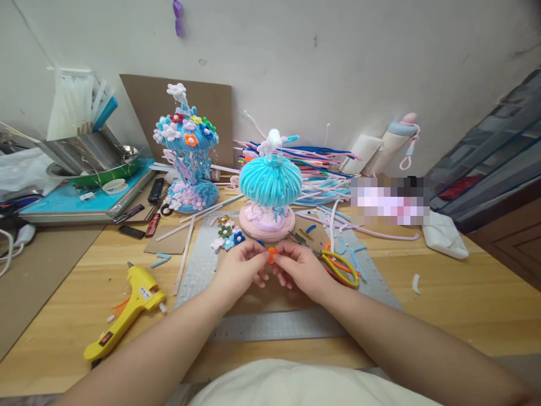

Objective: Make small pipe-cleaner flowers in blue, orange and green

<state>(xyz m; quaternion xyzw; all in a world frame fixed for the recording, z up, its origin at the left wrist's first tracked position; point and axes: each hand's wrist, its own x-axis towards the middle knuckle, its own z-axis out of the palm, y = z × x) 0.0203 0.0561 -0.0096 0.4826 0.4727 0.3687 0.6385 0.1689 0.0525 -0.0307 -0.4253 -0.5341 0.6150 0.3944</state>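
Note:
Between my two hands is a small orange pipe-cleaner flower (271, 255), pinched from both sides. My left hand (247, 264) closes thumb and fingers on its left edge, and my right hand (298, 265) does the same on its right. Just beyond them stands a turquoise jellyfish figure (270, 180) of pipe cleaners on a round pink base (253, 225). Several finished small flowers (228, 234) in blue, green and white lie beyond my left hand. Scissors with yellow handles (340, 268) rest beside my right hand on the grey cutting mat (262, 327).
A yellow glue gun (137, 301) lies at left. Behind stands a second jellyfish figure (186, 135) covered in flowers. Bundled pipe cleaners (313, 186) line the wall. A metal pot (84, 152) sits back left; a bottle (393, 141) leans back right.

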